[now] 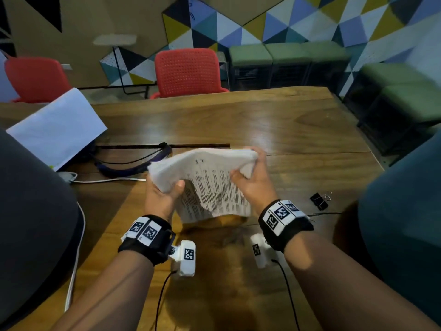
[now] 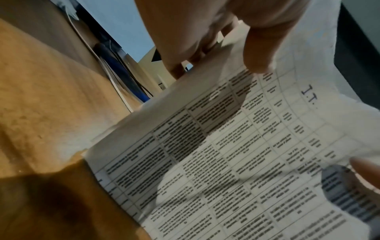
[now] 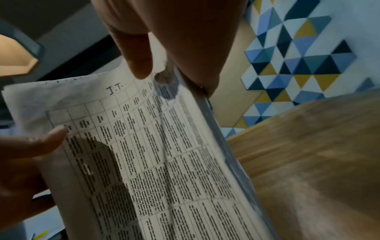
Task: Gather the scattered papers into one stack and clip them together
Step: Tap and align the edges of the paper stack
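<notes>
A stack of printed papers (image 1: 210,185) with a text table is held upright above the wooden table (image 1: 298,130), its lower edge near the surface. My left hand (image 1: 162,194) grips the stack's left upper corner, thumb on the front. My right hand (image 1: 250,177) grips the right upper corner, fingers curled over the top edge. The top of the stack bends toward me. In the left wrist view the papers (image 2: 236,154) fill the frame under the thumb. The right wrist view shows the papers (image 3: 154,154) pinched by the thumb. A black binder clip (image 1: 319,199) lies on the table to the right.
A white sheet (image 1: 57,130) leans on a dark object at the left, with dark straps (image 1: 133,161) and a white cable (image 1: 107,180) beside it. Red chairs (image 1: 188,72) and green stools (image 1: 286,63) stand beyond the table.
</notes>
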`<state>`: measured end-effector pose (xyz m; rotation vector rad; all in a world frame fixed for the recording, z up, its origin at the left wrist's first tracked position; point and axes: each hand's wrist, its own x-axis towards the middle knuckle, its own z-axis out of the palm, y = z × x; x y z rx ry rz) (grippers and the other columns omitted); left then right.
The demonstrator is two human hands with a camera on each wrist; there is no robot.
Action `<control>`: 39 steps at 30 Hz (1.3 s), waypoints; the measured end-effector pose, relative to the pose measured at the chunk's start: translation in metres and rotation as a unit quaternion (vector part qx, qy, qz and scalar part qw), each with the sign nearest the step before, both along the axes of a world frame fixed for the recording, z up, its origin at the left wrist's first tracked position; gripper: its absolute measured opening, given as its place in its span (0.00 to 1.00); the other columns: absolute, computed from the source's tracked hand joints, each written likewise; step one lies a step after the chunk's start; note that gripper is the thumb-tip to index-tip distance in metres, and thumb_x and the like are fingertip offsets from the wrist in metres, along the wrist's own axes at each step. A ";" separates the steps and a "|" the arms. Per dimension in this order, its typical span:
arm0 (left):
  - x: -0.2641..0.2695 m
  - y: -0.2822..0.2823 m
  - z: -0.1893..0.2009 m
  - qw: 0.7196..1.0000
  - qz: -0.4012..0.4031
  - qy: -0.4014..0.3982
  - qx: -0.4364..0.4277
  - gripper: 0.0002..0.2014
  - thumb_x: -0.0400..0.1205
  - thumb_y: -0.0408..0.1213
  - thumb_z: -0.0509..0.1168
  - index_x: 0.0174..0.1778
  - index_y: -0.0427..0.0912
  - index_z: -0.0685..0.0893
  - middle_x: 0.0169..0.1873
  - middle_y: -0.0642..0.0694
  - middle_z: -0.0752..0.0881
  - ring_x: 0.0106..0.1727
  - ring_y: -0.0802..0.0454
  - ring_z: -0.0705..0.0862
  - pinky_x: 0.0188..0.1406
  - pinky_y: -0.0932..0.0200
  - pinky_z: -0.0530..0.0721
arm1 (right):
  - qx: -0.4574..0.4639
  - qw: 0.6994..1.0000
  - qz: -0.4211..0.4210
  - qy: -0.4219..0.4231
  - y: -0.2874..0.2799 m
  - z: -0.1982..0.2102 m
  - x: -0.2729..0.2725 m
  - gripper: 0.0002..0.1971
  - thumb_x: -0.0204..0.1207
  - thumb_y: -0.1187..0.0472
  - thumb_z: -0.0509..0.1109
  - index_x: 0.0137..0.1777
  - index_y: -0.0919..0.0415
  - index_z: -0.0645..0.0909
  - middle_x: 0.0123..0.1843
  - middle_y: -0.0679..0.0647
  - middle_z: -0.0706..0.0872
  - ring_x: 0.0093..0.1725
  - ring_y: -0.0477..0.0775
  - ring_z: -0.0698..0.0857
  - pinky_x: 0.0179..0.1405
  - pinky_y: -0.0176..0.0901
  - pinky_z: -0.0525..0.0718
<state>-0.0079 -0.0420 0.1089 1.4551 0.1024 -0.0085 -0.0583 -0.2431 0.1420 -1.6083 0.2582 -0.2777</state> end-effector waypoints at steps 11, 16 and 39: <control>0.006 -0.014 0.028 0.990 -0.027 -0.135 0.023 0.35 0.79 0.21 0.66 0.75 0.51 0.58 0.60 0.55 0.73 0.51 0.75 0.82 0.40 0.74 0.83 | -0.123 0.978 0.001 -0.166 -0.013 0.007 0.011 0.39 0.71 0.79 0.67 0.76 0.47 0.62 0.66 0.45 0.72 0.56 0.33 0.79 0.41 0.31 0.86; 0.018 -0.010 0.031 0.968 -0.034 -0.206 0.142 0.17 0.84 0.32 0.61 0.67 0.53 0.71 0.63 0.46 0.73 0.54 0.67 0.82 0.40 0.72 0.82 | -0.300 0.927 -0.031 -0.221 -0.019 -0.001 0.029 0.17 0.80 0.69 0.62 0.67 0.63 0.81 0.56 0.57 0.78 0.57 0.47 0.77 0.58 0.30 0.78; 0.012 -0.035 -0.034 0.951 -0.113 0.124 0.261 0.15 0.84 0.27 0.60 0.64 0.43 0.67 0.59 0.45 0.78 0.61 0.44 0.79 0.58 0.48 0.82 | -0.151 0.963 -0.135 0.175 -0.029 -0.065 0.018 0.14 0.79 0.67 0.62 0.61 0.52 0.72 0.54 0.49 0.86 0.46 0.51 0.85 0.48 0.50 0.87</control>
